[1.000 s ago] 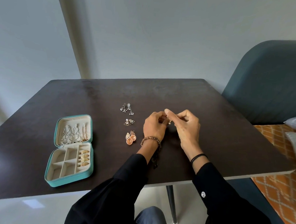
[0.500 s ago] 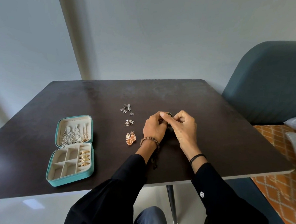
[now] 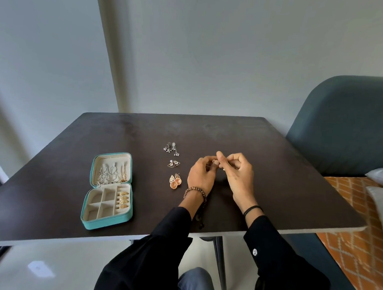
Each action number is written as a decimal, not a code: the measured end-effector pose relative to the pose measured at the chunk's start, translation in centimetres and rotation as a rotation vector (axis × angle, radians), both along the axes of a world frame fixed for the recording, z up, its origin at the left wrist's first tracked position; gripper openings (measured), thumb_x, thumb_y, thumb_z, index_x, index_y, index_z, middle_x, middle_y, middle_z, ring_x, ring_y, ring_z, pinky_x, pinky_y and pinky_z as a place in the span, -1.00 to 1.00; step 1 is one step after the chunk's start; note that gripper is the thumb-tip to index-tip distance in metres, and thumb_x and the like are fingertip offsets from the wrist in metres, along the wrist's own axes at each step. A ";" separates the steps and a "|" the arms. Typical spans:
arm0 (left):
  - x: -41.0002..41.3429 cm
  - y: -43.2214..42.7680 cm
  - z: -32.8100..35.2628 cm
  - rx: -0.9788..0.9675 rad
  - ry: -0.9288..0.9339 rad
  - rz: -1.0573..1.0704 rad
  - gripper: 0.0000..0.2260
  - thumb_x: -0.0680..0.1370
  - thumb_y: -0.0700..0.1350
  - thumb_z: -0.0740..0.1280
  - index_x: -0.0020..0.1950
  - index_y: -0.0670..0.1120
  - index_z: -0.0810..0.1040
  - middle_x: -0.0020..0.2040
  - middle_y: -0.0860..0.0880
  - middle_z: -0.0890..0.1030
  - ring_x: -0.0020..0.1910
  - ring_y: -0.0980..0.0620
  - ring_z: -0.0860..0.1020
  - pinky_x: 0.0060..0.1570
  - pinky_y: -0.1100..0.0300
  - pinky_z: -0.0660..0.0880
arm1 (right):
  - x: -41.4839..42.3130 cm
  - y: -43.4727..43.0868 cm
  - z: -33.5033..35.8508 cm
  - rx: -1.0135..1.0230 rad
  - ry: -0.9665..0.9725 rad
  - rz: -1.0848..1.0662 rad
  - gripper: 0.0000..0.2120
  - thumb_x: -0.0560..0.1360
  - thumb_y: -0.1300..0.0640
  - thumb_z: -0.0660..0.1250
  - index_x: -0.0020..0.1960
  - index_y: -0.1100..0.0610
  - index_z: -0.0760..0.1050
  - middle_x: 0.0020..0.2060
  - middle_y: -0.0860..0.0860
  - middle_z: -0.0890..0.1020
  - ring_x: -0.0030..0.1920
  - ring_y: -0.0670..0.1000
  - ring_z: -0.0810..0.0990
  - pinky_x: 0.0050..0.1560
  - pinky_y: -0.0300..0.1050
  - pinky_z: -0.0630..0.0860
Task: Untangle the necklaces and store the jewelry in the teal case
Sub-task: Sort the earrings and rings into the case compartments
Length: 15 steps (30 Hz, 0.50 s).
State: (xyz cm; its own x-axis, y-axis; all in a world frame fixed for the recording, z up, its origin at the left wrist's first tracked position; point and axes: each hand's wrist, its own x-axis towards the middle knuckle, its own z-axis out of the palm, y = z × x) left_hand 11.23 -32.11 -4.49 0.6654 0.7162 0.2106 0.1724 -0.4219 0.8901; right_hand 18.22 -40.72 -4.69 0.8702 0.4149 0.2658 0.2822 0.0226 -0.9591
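My left hand and my right hand meet fingertip to fingertip above the middle of the dark table, both pinching a small piece of jewelry that is mostly hidden by the fingers. The open teal case lies at the left: silver pieces hang in its lid and gold rings sit in its right slots. Three earring pairs lie in a column left of my hands: silver, triangular, rose-gold.
A dark cord with beads trails from my left wrist toward the table's near edge. A teal chair stands at the right, beside an orange patterned cover with pillows.
My hands have stayed together at the same spot, the fingers shifting on the small piece; the right thumb and forefinger have lifted slightly. Nothing else on the table has moved.
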 end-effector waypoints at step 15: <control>-5.6 -2.1 0.6 -0.222 -0.166 -0.047 -0.82 0.60 -0.10 0.36 0.18 -0.10 0.61 -0.03 -0.06 0.70 -0.05 0.14 0.66 0.05 0.24 0.58 | -4.6 -4.2 1.2 -0.048 0.120 0.126 -0.83 0.57 0.02 0.45 0.14 0.00 0.68 -0.04 -0.11 0.75 0.03 -0.18 0.69 -0.08 -0.32 0.51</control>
